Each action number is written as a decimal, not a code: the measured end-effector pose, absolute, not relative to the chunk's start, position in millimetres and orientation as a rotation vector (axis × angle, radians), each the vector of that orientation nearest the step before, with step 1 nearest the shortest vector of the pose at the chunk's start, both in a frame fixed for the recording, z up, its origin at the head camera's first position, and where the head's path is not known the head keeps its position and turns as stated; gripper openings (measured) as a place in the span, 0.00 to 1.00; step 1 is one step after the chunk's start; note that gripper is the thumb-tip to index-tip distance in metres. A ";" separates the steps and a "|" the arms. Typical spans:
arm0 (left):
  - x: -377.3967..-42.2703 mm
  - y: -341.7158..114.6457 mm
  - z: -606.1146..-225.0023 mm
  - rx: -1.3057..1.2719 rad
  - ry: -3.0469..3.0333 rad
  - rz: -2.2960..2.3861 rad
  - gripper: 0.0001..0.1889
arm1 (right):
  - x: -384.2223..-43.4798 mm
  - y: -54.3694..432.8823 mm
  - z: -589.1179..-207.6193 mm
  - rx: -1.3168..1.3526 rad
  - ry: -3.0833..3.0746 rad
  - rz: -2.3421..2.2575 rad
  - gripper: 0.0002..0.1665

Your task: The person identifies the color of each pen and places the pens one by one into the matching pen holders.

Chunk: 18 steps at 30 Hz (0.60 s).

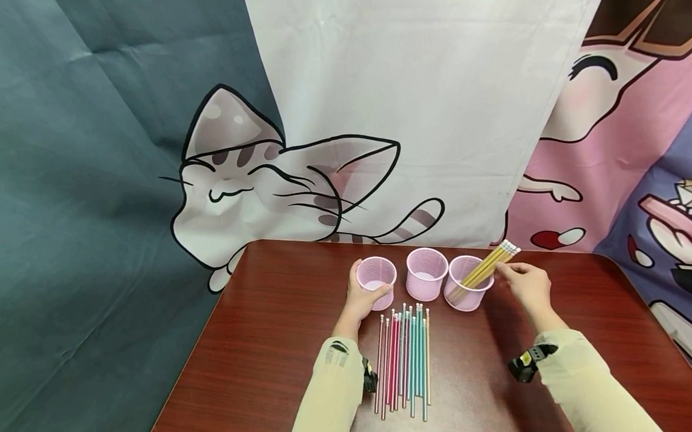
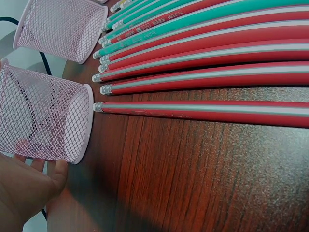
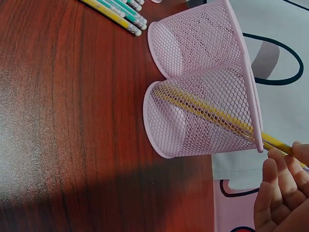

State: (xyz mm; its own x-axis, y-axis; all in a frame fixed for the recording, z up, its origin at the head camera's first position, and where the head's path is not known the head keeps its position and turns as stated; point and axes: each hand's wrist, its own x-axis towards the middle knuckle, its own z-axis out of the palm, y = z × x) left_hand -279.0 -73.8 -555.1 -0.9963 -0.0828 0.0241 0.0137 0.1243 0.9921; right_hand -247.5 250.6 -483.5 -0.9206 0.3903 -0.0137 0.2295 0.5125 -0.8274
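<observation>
My left hand [image 1: 357, 299] grips the leftmost pink mesh pencil cup [image 1: 389, 297], thumb across its front and fingers round its left side. That cup looks bare inside. At the rightmost cup [image 1: 466, 302], my right hand [image 1: 528, 289] pinches a bunch of yellow pencils [image 1: 488, 268] near their eraser ends. The pencils lean to the right inside this cup, their lower ends showing through the mesh [image 3: 203, 140]. Between the two stands the middle cup [image 1: 426, 291]. Red pencils [image 1: 394, 367] and teal pencils [image 1: 417, 366] lie side by side in front of the cups.
A single yellow pencil [image 1: 428, 359] lies at the right edge of the row. The brown wooden table [image 1: 270, 327] carries everything. Behind it hangs a printed cloth [image 1: 434, 111] with cartoon figures, close to the table's far edge.
</observation>
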 end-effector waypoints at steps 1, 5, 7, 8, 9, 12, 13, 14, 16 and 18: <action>-279.2 -73.5 -555.5 0.065 -2.295 -2.036 0.50 | -246.8 251.0 -483.9 -0.535 -2.576 1.371 0.29; -279.6 -72.7 -556.0 0.039 -2.272 -2.050 0.51 | -245.3 252.4 -486.2 -0.535 -2.581 1.387 0.30; -279.9 -72.4 -555.8 0.042 -2.275 -2.047 0.50 | -245.0 252.9 -487.9 -0.540 -2.588 1.389 0.30; -279.7 -72.2 -555.6 0.048 -2.282 -2.040 0.50 | -244.9 252.9 -488.8 -0.540 -2.588 1.389 0.29; -279.9 -72.0 -556.0 0.055 -2.290 -2.032 0.50 | -244.8 252.8 -489.6 -0.539 -2.586 1.386 0.29; -280.0 -72.0 -556.8 0.069 -2.302 -2.020 0.50 | -243.2 250.6 -490.1 -0.539 -2.567 1.398 0.27; -279.8 -72.1 -557.2 0.070 -2.308 -2.010 0.50 | -242.5 249.0 -489.7 -0.533 -2.545 1.405 0.26; -279.9 -72.3 -557.4 0.068 -2.305 -2.011 0.50 | -241.4 246.5 -488.7 -0.524 -2.526 1.404 0.25; -280.1 -72.7 -557.4 0.062 -2.297 -2.017 0.50 | -239.2 240.4 -487.2 -0.496 -2.469 1.422 0.23; -279.9 -72.8 -557.1 0.060 -2.299 -2.014 0.50 | -237.5 233.6 -486.7 -0.420 -2.411 1.442 0.19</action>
